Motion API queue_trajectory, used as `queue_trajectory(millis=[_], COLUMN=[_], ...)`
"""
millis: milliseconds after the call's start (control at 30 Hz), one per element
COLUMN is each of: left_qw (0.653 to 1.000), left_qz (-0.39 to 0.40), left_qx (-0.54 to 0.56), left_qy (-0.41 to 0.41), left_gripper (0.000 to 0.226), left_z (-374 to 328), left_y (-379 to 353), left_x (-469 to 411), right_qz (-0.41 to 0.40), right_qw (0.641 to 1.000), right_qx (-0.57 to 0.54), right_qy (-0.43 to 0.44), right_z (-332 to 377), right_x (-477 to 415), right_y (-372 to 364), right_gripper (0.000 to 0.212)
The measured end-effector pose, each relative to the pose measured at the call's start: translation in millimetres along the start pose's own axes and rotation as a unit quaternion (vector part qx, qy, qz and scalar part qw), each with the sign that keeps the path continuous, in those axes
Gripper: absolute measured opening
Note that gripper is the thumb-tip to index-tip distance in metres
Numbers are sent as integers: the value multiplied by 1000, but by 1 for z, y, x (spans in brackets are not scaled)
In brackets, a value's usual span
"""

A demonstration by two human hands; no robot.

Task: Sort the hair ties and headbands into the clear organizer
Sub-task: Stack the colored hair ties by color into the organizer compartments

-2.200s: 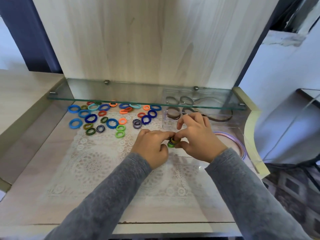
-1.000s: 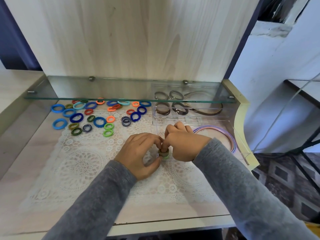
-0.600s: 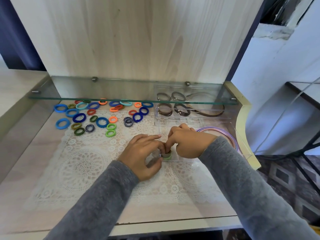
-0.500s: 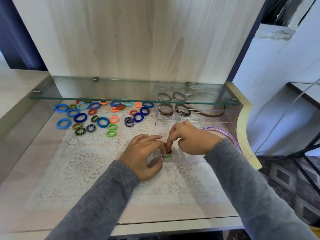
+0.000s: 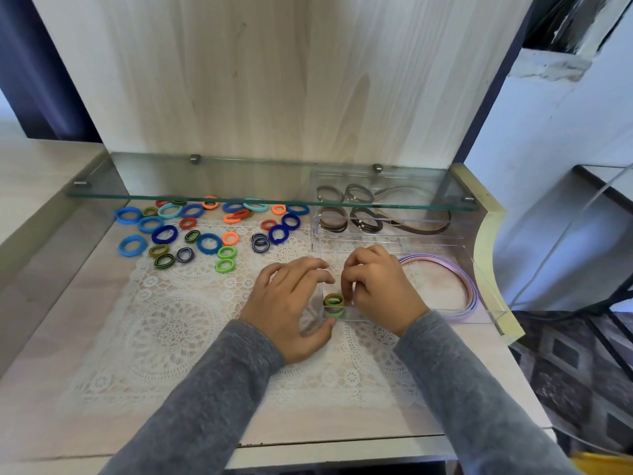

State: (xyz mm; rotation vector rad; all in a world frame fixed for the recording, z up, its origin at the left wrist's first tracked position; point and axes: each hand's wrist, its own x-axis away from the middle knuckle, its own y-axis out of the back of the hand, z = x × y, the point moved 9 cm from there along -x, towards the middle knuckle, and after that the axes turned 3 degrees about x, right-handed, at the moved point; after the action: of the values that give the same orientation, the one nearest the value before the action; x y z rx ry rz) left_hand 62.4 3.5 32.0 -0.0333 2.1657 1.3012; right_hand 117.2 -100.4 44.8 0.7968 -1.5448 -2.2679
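Settling a small stack of hair ties [image 5: 334,301] into the near-left corner of the clear organizer [image 5: 479,318], a person works with both hands close together at the front of a wooden desk. The right hand [image 5: 382,289] comes in over the compartment, its curled fingers holding the right edge of the olive-and-green stack, which sits just inside the box's front wall, rings lying flat one on another. The left hand [image 5: 291,305] is outside the box over the lace mat [image 5: 164,330], fingers relaxed and spread and gripping nothing. Its thumb tip is close to the front wall, though contact with the plastic cannot be made out. The stack thus lies between the two hands, at the right fingertips and just beside the left. The loose hair ties [image 5: 199,244] are scattered at the far left of the mat, well apart from the organizer and partly under the front edge of the glass shelf [image 5: 239,180]. They lie on the left hand's side, away from the body, so that free hand looks the better placed to fetch the next one. Pink headbands [image 5: 473,296] curve through the organizer's large right compartment, and brown ties [image 5: 330,222] fill the far ones.
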Motion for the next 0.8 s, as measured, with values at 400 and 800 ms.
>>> queue_trajectory(millis=[400,800], left_qw=[996,998], left_qz=[32,23], left_qx=[-82,-53], left_qy=[-1,31], left_gripper=[42,61], left_z=[2,3], left_y=[-13,1], left_x=[-1,0], right_qz=[49,76], right_qw=[998,995], right_qx=[11,11], right_qy=[-24,-60], right_z=[-9,-13], right_x=[0,1], right_y=[-10,-6], right_gripper=[34,31])
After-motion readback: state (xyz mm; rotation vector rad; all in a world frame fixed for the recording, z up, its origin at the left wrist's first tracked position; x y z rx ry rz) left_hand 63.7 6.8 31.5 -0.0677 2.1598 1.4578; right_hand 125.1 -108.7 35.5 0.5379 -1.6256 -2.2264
